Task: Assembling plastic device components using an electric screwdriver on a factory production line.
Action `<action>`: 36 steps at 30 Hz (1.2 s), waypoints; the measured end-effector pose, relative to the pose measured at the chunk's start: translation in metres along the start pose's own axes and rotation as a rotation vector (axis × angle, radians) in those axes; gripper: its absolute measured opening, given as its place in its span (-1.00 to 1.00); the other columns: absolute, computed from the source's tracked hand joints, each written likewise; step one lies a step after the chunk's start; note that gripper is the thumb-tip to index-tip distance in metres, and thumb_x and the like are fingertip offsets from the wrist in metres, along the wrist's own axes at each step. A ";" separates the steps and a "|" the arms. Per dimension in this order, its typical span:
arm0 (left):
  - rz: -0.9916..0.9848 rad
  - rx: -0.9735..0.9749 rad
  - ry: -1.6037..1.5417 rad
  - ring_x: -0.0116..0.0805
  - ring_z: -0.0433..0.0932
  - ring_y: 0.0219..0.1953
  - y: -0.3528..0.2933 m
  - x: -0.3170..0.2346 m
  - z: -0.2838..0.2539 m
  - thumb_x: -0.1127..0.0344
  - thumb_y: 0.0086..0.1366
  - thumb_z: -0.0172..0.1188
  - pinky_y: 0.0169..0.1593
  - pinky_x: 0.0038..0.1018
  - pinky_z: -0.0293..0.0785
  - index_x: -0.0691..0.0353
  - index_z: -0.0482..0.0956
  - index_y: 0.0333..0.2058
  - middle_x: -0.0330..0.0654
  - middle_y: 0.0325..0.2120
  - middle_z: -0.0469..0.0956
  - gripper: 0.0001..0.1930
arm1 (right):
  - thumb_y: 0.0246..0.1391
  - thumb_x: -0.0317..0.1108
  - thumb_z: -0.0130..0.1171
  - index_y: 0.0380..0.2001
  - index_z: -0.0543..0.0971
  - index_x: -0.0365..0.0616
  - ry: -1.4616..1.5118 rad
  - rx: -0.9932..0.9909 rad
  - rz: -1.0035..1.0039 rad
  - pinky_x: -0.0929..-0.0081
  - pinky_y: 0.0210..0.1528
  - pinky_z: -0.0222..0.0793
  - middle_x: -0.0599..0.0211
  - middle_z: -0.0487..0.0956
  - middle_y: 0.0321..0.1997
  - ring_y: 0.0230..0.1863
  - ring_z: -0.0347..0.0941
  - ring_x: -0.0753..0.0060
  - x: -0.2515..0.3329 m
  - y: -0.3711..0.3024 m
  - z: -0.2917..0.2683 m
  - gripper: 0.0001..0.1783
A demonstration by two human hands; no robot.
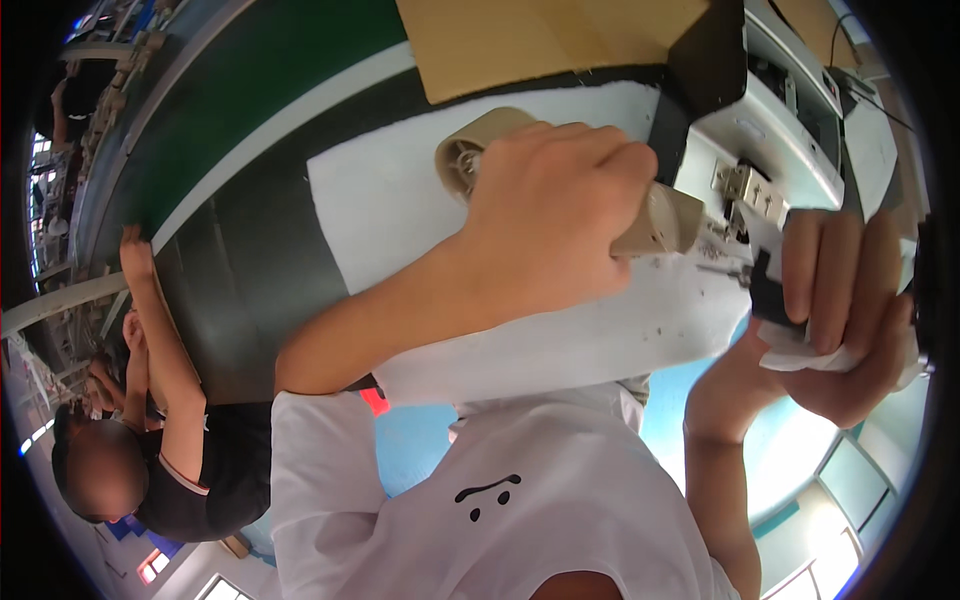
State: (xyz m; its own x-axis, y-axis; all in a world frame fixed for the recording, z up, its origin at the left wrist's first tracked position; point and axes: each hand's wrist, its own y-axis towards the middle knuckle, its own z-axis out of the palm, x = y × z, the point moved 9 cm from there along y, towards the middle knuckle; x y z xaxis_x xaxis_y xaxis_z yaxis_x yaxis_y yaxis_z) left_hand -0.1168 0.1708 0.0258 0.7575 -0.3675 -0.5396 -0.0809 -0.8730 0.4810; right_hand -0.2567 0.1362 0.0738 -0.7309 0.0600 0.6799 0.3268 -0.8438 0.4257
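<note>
My left hand (560,215) is closed over the middle of a beige tubular plastic housing (668,222), held above a white sheet (390,215). One round end of the housing, with spokes inside, shows past my knuckles; the other end sticks out at the right of my hand. My right hand (840,300) is closed around a dark tool with a thin metal tip (772,288), and white cloth or paper shows between the fingers. The tip points left toward the housing, apart from it. My left palm and fingertips are mostly hidden.
A white machine (770,135) with a metal fixture (752,192) stands at the right. Brown cardboard (550,45) lies at the back, near a green belt (290,80). Small dark bits are scattered on the sheet. At the left, a co-worker's arm (170,340) reaches along the bench.
</note>
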 end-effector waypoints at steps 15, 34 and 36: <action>-0.894 0.024 1.062 0.16 0.51 0.06 0.024 0.367 -0.191 0.24 0.00 0.32 0.10 -0.05 0.49 0.30 0.39 0.08 0.19 -0.01 0.50 -0.36 | 0.14 -0.49 0.09 0.26 0.05 -0.09 -0.430 -0.208 -0.100 0.67 -0.68 0.18 0.49 0.24 -0.64 -0.76 0.10 0.70 0.088 -0.074 -0.151 -0.33; -0.605 0.329 0.663 -0.21 0.23 0.36 0.307 0.329 0.054 -0.08 0.10 0.26 0.22 0.10 0.27 0.04 0.40 0.25 -0.13 0.30 0.31 -0.26 | 0.22 -0.34 0.11 -0.51 0.41 -0.17 -0.408 -0.057 0.040 0.47 -0.66 0.28 0.42 0.30 -0.72 -0.74 0.21 0.55 0.091 -0.075 -0.233 -0.77; -0.723 0.251 0.476 -0.24 0.56 0.06 0.297 0.320 0.067 0.05 -0.02 0.34 0.03 -0.31 0.56 0.14 0.59 0.05 -0.10 0.06 0.56 -0.39 | 0.21 -0.34 0.10 -0.58 0.37 -0.14 -0.466 -0.059 0.017 0.47 -0.69 0.26 0.41 0.29 -0.73 -0.76 0.20 0.55 0.084 -0.058 -0.230 -0.72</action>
State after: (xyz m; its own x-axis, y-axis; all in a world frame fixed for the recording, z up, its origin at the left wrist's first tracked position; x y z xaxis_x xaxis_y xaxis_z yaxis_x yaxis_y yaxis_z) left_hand 0.0584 -0.2273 -0.0509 0.8620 0.4214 -0.2817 0.4225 -0.9044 -0.0599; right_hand -0.4748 0.0673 -0.0309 -0.3741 0.2673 0.8880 0.2919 -0.8750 0.3863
